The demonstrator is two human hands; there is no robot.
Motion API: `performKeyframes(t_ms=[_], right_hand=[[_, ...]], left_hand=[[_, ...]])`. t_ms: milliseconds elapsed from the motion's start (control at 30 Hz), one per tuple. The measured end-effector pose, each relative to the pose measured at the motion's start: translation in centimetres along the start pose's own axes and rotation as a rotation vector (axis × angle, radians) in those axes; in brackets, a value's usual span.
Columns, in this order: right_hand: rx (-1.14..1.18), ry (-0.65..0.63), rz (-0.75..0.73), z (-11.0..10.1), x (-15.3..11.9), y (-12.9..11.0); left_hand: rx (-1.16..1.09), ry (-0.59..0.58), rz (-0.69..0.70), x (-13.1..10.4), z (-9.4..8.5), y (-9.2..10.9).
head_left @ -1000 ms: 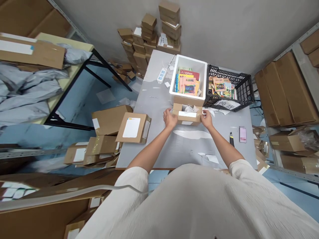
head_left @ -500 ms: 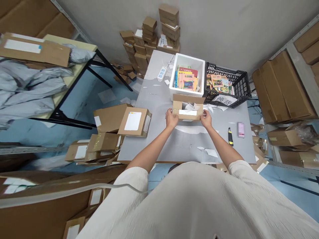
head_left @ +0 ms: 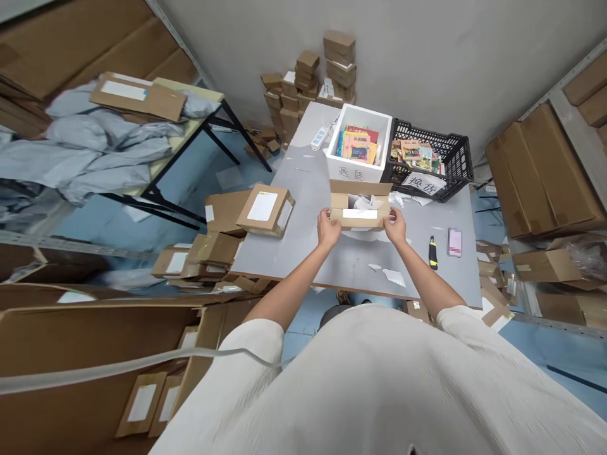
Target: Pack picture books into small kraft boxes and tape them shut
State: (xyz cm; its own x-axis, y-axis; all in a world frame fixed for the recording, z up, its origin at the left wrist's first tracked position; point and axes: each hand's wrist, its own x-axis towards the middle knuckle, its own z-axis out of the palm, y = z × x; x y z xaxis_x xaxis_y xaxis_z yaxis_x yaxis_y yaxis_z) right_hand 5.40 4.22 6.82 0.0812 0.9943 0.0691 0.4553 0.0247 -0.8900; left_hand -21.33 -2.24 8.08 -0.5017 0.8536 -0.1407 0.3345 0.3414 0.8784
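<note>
Grip of the left hand (head_left: 329,229) pinches the left end of the open carton (head_left: 360,223); right hand (head_left: 395,226) pinches the right end, some fingertips hidden. Carton sits between the two hands on the table (head_left: 303,183), or just off it, can't tell. White paper (head_left: 364,203) lies loose inside.

Risks: uneven lift by either grip could tip the carton and spill the paper; squeezing hard from both ends may buckle the walls. Raised back flap (head_left: 360,188), just beyond the grip, might catch on the white foam box (head_left: 351,165) if pushed away. Utility knife (head_left: 433,253) lies right of the right hand, blade state unclear; a careless sideways reach could hit it.

Direction: opening faces up, white label (head_left: 359,213) faces the table's near edge. Long axis runs left-right, hand to hand.
</note>
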Motion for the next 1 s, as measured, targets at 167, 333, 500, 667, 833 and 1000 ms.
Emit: performKeyframes(t_ms=[167,333,500,667,833,1000], right_hand=[[0.019,-0.011,0.049,-2.7,-2.8,0.8],[0.028,-0.023,0.051,-3.6,-5.1,1.6],[0.066,-0.067,0.006,-1.8,-6.5,0.1],[0.117,-0.165,-0.067,3.0,-6.7,-4.4],[0.190,-0.307,-0.178,10.9,-7.3,-10.5],[0.240,-0.442,-0.287,20.6,-9.4,-16.3]], left_hand=[[-0.005,0.008,0.003,-4.1,0.8,-0.3],[-0.005,0.047,0.013,-7.4,0.7,-0.9],[0.023,0.162,0.013,-9.6,-2.1,-0.8],[0.083,0.379,-0.039,-10.3,-7.6,-0.4],[0.101,0.597,-0.094,-9.9,-15.2,-1.7],[0.089,0.770,-0.144,-9.0,-24.2,-5.4]])
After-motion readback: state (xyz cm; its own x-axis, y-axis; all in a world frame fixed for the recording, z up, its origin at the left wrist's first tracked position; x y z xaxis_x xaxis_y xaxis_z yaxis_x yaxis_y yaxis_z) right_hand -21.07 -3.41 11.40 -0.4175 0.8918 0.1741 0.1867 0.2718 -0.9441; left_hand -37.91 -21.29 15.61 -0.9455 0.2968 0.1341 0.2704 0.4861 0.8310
